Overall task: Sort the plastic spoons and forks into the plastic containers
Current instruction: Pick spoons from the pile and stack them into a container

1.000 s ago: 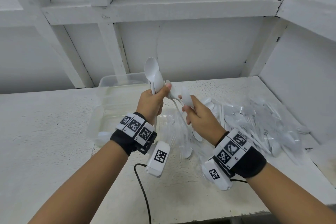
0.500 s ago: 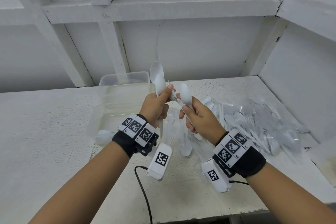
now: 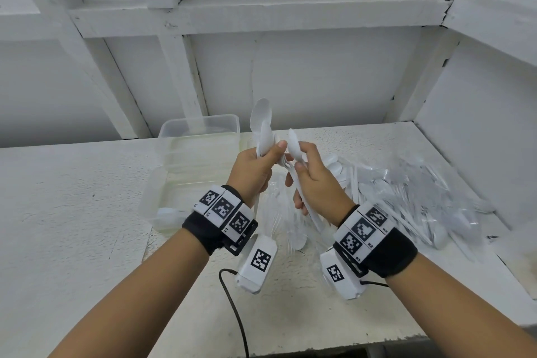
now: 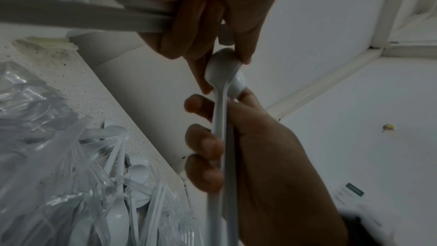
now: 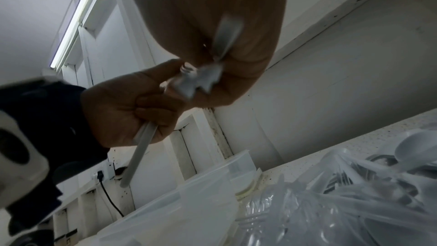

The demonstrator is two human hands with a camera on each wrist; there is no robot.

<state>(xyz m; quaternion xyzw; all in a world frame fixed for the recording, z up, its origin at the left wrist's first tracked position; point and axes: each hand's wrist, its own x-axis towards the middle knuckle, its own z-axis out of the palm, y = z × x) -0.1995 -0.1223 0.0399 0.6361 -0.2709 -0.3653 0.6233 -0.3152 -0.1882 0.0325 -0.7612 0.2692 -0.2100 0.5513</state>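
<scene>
My left hand (image 3: 257, 167) grips a small bundle of white plastic spoons (image 3: 261, 122) by the handles, bowls pointing up. My right hand (image 3: 312, 180) holds more white spoons (image 3: 293, 144) right beside it, their bowls touching the left thumb. In the left wrist view the left hand's fingers (image 4: 201, 31) meet the bowls of the right hand's spoons (image 4: 222, 71). In the right wrist view a handle (image 5: 139, 152) sticks out below the left hand (image 5: 132, 104). Clear plastic containers (image 3: 200, 128) stand on the shelf behind and left of the hands.
A heap of white spoons and forks in a clear plastic bag (image 3: 412, 192) covers the right side of the white shelf (image 3: 72, 212). A black cable (image 3: 232, 299) runs off the front edge. White walls close in at the back and right.
The right hand has moved left and turned its spoons upright against the left hand's bundle. The left hand has shifted slightly right and lower.
</scene>
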